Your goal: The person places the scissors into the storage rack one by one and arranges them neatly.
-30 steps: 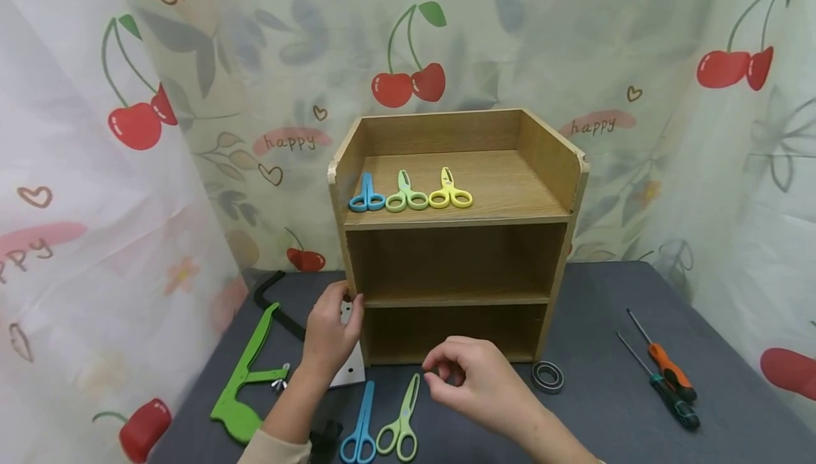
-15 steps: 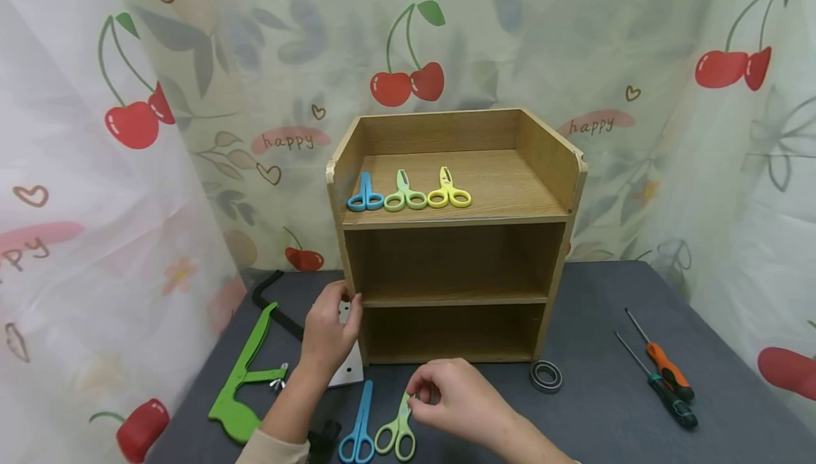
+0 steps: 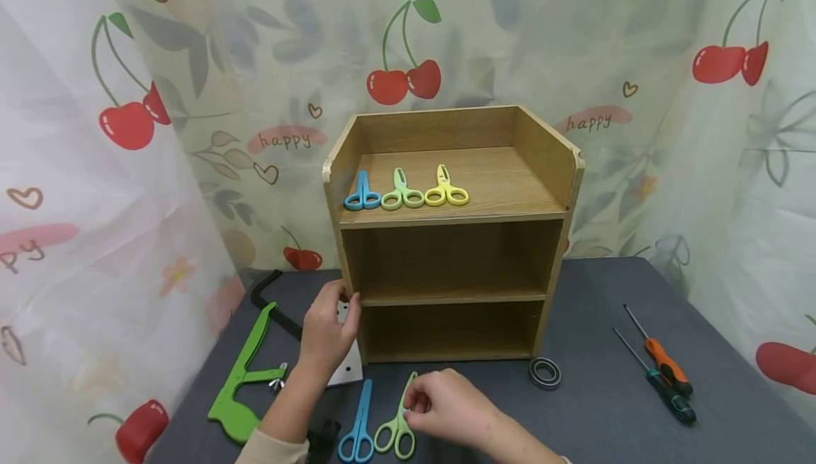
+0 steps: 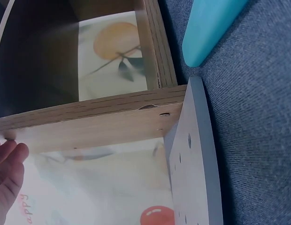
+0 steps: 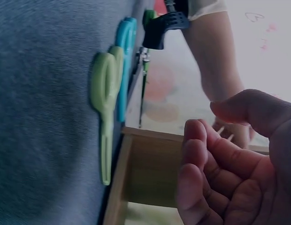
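Observation:
My left hand (image 3: pixel 328 329) rests its fingertips against the outer left side of a wooden shelf unit (image 3: pixel 443 222); the left wrist view shows the fingers (image 4: pixel 16 154) touching that panel. My right hand (image 3: pixel 449 407) hovers beside green scissors (image 3: pixel 398 427) on the table, fingers loosely curled. In the right wrist view, nothing is between its thumb and fingers, and the green scissors (image 5: pixel 106 117) lie apart from them. Blue scissors (image 3: pixel 359 425) lie just left of the green pair. On the top shelf sit small blue (image 3: pixel 363 195), green (image 3: pixel 401 193) and yellow scissors (image 3: pixel 445 189) in a row.
Left of the shelf, a green-handled hacksaw (image 3: pixel 245 379) and a white board with holes (image 3: pixel 347 368) stand near my left arm. A dark ring (image 3: pixel 545 373) lies at the shelf's right front. Orange (image 3: pixel 667 365) and dark green screwdrivers (image 3: pixel 671 397) lie farther right.
My right hand has come down and slightly left, to beside the green scissors. The left hand stays at the shelf's side. The scissors have not moved.

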`<state>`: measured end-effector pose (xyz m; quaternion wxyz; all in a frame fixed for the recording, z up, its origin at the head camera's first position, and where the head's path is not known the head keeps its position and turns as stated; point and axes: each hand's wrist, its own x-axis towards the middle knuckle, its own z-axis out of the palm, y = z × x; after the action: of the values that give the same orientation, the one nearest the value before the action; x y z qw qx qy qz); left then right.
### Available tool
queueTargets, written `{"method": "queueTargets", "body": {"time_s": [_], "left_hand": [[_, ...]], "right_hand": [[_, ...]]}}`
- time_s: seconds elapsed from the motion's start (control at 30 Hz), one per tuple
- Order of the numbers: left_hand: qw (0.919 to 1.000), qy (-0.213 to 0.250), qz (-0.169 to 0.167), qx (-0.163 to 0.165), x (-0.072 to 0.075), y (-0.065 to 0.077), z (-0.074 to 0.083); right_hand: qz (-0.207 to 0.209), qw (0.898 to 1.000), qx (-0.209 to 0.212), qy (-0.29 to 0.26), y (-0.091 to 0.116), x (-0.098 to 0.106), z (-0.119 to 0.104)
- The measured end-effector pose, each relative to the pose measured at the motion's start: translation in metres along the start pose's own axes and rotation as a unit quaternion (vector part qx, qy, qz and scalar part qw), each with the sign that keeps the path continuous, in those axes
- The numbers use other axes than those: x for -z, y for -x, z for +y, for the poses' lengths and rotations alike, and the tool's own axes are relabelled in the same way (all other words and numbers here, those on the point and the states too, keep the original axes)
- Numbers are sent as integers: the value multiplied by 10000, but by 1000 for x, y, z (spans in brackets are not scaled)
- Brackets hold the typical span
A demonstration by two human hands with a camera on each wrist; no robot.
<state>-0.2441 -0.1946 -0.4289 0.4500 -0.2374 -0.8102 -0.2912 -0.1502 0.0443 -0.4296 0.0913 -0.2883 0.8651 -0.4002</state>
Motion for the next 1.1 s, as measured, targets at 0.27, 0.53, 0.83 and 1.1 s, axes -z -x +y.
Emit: {"method": "queueTargets", "body": {"time_s": [0.27,0.53,0.83,1.1], "left_hand": [[10000,-18,-4,-27,0,1,-1],[10000,-43,-5,-60,0,0,-1],[9999,-80,1,-64,0,-1,0],[9999,-134,-51,-36,1,-1,0]], "right_hand": [[-202,9996,-152,95,-5,-13,13],[-332,9976,-286,542,-6,-20,22],[-446,9939,-289,968,-6,-24,25],[-320,9982,-423,294,-9,-29,36]]}}
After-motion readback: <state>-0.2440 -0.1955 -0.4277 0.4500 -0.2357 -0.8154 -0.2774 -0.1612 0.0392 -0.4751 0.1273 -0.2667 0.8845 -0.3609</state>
